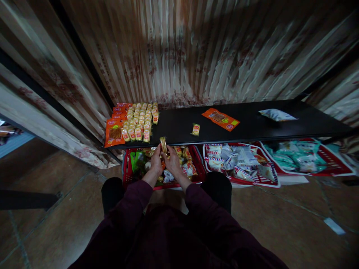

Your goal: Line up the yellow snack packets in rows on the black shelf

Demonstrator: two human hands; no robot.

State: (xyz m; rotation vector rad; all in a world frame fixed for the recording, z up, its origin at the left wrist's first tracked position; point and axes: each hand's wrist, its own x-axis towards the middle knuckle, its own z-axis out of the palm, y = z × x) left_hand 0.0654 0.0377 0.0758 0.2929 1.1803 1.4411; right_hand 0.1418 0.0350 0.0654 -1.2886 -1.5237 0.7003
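Just off the front edge of the black shelf (174, 129), my left hand (156, 161) and my right hand (172, 162) close together on small yellow-wrapped snack packs (163, 142). How many packs they hold I cannot tell. Under my hands stands a red basket (202, 175) of mixed packaged snacks. Rows of similar small yellow packs (140, 121) stand at the shelf's left end, beside orange snack bags (114, 132). A single yellow pack (195, 129) lies apart on the shelf, right of my hands.
Farther right on the shelf lie an orange bag (221, 118) and a white-blue bag (277, 115). Red baskets with white packs (241, 158) and green packs (300, 155) stand below. A striped curtain (179, 56) hangs behind; a dark post (81, 52) rises at left.
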